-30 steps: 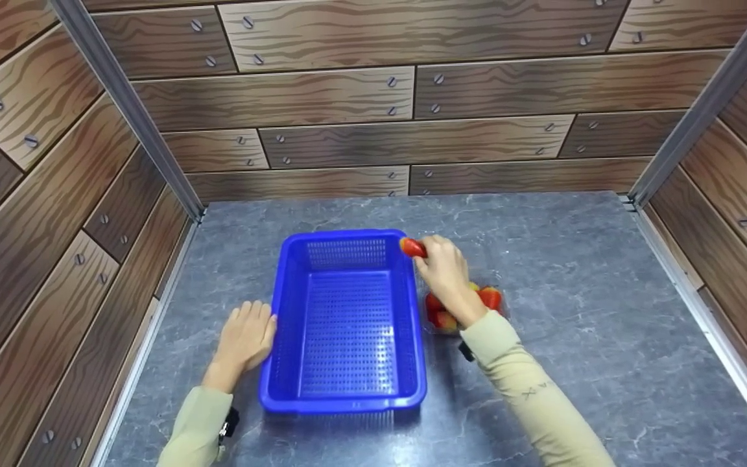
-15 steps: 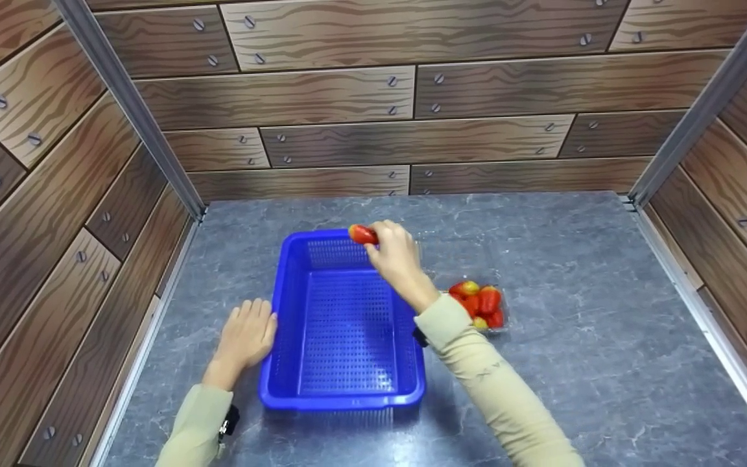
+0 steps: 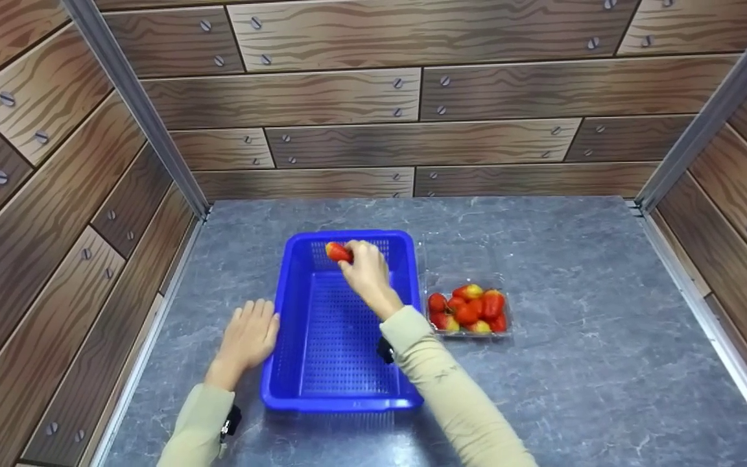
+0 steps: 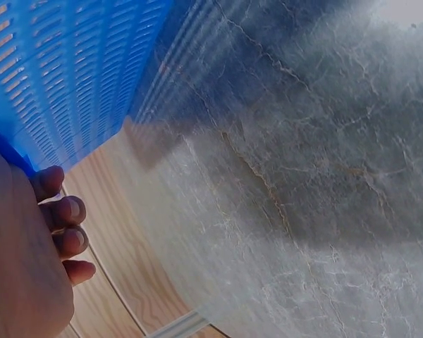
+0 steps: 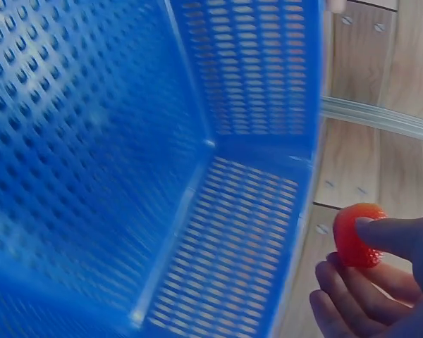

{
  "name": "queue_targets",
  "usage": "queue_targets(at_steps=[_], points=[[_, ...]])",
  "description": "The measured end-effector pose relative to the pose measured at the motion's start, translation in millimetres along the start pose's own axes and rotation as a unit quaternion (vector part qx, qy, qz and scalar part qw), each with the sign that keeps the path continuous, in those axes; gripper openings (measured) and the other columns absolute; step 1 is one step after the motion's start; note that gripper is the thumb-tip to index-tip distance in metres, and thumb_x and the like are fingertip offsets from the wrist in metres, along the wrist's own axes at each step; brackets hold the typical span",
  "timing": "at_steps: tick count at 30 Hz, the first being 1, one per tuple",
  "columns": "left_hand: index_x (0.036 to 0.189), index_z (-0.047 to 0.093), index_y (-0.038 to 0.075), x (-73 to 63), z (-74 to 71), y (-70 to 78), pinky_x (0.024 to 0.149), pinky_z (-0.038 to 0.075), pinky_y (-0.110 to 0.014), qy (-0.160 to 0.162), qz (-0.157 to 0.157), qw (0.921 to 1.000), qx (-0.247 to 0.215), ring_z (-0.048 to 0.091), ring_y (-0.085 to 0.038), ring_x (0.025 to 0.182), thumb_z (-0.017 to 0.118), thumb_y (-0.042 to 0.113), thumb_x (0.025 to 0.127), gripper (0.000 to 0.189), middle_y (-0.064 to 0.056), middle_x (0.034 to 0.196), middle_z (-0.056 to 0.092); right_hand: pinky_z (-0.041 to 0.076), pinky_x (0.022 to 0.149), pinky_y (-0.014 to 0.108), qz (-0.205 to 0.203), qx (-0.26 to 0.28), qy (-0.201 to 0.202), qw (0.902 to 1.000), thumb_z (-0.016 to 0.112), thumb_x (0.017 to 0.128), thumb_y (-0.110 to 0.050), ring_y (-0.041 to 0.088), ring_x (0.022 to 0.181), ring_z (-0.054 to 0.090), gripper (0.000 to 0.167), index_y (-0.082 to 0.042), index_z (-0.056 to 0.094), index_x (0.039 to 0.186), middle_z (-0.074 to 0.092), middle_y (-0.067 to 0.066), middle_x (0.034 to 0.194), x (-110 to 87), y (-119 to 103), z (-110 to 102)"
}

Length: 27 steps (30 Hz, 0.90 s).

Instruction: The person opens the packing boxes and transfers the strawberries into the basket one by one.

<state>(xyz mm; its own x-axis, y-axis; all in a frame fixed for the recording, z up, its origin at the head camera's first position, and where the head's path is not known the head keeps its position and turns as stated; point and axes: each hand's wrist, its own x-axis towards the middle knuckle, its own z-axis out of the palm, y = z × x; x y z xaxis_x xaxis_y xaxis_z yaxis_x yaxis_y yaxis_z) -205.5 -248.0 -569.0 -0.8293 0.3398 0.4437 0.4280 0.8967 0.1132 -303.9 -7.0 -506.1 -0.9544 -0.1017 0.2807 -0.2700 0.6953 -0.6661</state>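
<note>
My right hand (image 3: pixel 367 269) pinches a strawberry (image 3: pixel 336 251), red with a yellowish end, over the far part of the blue plastic basket (image 3: pixel 343 405). In the right wrist view, the thumb and bent fingers hold the strawberry (image 5: pixel 358 236) beyond the perforated basket wall (image 5: pixel 225 239). Along the basket's left side, my left hand (image 3: pixel 250 334) rests at the rim, its thumb right at the edge. Loosely bent fingertips (image 4: pixel 72 239) show beside the slotted wall (image 4: pixel 77 63) in the left wrist view; the thumb is hidden there. Bare perforated floor shows inside the basket.
A clear plastic box (image 3: pixel 461 335) full of red and yellow strawberries (image 3: pixel 467 310) stands close to the basket's right side, its transparent lid (image 3: pixel 461 253) folded back behind it. Wood-patterned panels (image 3: pixel 412 97) enclose the grey marbled table (image 3: pixel 607 337) at the back and both sides.
My right hand has carried the strawberry leftward from beside the box to over the basket, uncovering the box. The left hand has stayed at the basket's left rim.
</note>
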Motion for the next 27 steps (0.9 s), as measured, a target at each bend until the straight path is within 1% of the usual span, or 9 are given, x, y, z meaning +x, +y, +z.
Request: queue_targets(at_steps=[3, 6, 8, 10, 13, 19, 22, 27], points=[[0.094, 0.051, -0.003, 1.0, -1.7, -0.4, 0.067, 0.037, -0.046, 0.006, 0.004, 1.0000, 0.003, 0.047, -0.039, 0.078, 0.050, 0.011, 0.096, 0.015, -0.018, 0.084, 0.049, 0.054, 0.079, 0.045, -0.001, -0.002, 0.017, 0.9999, 0.077, 0.082, -0.008, 0.031, 0.093, 0.068, 0.024, -0.007, 0.073, 0.106, 0.071, 0.010, 0.100, -1.3, 7.7, 16.8], [0.094, 0.052, -0.004, 1.6, -2.7, -0.9, 0.067, 0.037, -0.046, 0.010, 0.006, 0.9999, 0.011, 0.047, -0.038, 0.078, 0.050, 0.011, 0.096, 0.015, -0.018, 0.084, 0.049, 0.054, 0.079, 0.045, -0.012, -0.007, 0.037, 0.9992, 0.077, 0.081, -0.006, 0.032, 0.093, 0.068, 0.024, -0.006, 0.073, 0.105, 0.070, 0.010, 0.098, -4.0, 18.3, 33.8], [0.095, 0.052, -0.004, 1.4, -2.9, -0.9, 0.067, 0.037, -0.046, 0.009, 0.005, 0.9999, 0.013, 0.047, -0.039, 0.078, 0.050, 0.011, 0.096, 0.015, -0.018, 0.085, 0.049, 0.054, 0.078, 0.045, -0.018, -0.012, 0.045, 0.9988, 0.076, 0.081, -0.005, 0.032, 0.091, 0.069, 0.024, -0.005, 0.073, 0.104, 0.069, 0.010, 0.097, -7.6, 25.4, 44.2], [0.096, 0.052, -0.004, 0.8, -2.1, -0.9, 0.068, 0.037, -0.046, 0.001, 0.000, 0.9999, 0.016, 0.048, -0.039, 0.079, 0.049, 0.012, 0.096, 0.016, -0.019, 0.086, 0.050, 0.054, 0.076, 0.045, -0.021, -0.014, 0.045, 0.9987, 0.077, 0.080, -0.004, 0.032, 0.089, 0.068, 0.023, -0.005, 0.073, 0.103, 0.069, 0.009, 0.095, -11.8, 31.7, 53.3], [0.097, 0.052, -0.003, -0.2, -0.7, -0.7, 0.069, 0.038, -0.046, -0.012, -0.007, 0.9997, 0.018, 0.048, -0.038, 0.081, 0.049, 0.013, 0.097, 0.017, -0.018, 0.087, 0.050, 0.054, 0.074, 0.045, -0.024, -0.021, 0.027, 0.9991, 0.077, 0.080, -0.004, 0.032, 0.087, 0.068, 0.022, -0.005, 0.073, 0.102, 0.068, 0.009, 0.094, -19.1, 39.0, 64.0], [0.094, 0.051, -0.001, -0.2, 1.7, 0.6, 0.069, 0.037, -0.045, -0.012, -0.010, 0.9999, 0.007, 0.047, -0.037, 0.079, 0.049, 0.013, 0.097, 0.015, -0.016, 0.085, 0.049, 0.055, 0.075, 0.044, -0.021, -0.039, -0.019, 0.9988, 0.075, 0.082, -0.003, 0.031, 0.089, 0.067, 0.021, -0.005, 0.071, 0.102, 0.067, 0.009, 0.095, -31.5, 49.9, 78.1], [0.096, 0.052, -0.002, 0.2, 2.2, 0.9, 0.070, 0.038, -0.046, -0.017, -0.013, 0.9998, -0.001, 0.048, -0.038, 0.081, 0.048, 0.013, 0.098, 0.016, -0.017, 0.086, 0.049, 0.055, 0.076, 0.044, -0.017, -0.044, -0.031, 0.9984, 0.075, 0.082, -0.002, 0.031, 0.091, 0.067, 0.021, -0.005, 0.071, 0.102, 0.067, 0.010, 0.097, -35.5, 53.5, 80.8], [0.097, 0.053, -0.003, 0.6, 1.5, 0.0, 0.070, 0.038, -0.047, -0.019, -0.017, 0.9997, -0.003, 0.048, -0.038, 0.080, 0.048, 0.013, 0.098, 0.016, -0.017, 0.086, 0.050, 0.054, 0.079, 0.045, -0.031, -0.057, -0.040, 0.9971, 0.075, 0.082, -0.002, 0.031, 0.095, 0.065, 0.021, -0.006, 0.069, 0.102, 0.067, 0.010, 0.100, -35.9, 57.2, 82.7]])
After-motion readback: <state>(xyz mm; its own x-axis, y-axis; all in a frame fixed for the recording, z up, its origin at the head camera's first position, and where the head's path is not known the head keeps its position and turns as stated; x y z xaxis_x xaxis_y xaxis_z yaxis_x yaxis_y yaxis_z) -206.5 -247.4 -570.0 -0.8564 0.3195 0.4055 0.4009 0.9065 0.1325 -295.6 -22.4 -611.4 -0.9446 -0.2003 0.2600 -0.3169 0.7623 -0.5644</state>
